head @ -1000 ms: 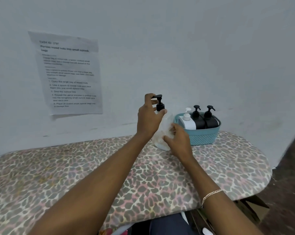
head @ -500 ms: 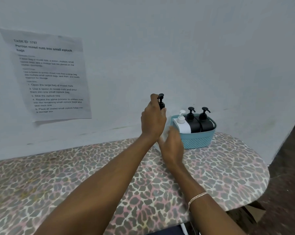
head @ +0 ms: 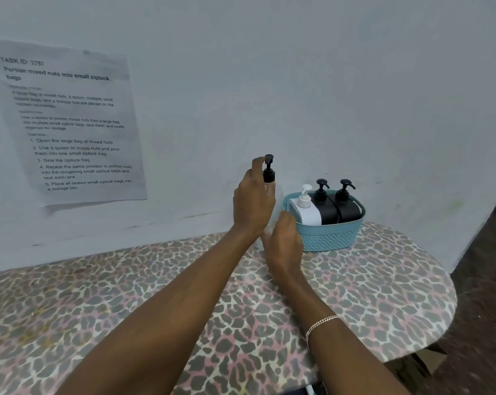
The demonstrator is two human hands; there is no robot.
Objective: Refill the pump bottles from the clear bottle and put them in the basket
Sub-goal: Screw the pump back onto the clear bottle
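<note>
Hands at a pump bottle (head: 269, 174) left of the basket (head: 330, 238).
Top gripped by left hand (head: 252, 202); right hand (head: 283, 242) low beside it, grasp hidden. Twisting unbraced could topple it.

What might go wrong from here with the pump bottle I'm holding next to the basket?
1. Your left hand grips the black pump while the clear bottle is mostly hidden behind both hands; a crooked pump might leak onto the patterned cover.
2. The basket already holds three bottles and looks full, so a fourth may not fit.
3. Your right hand sits close to the basket and could nudge it.
</note>
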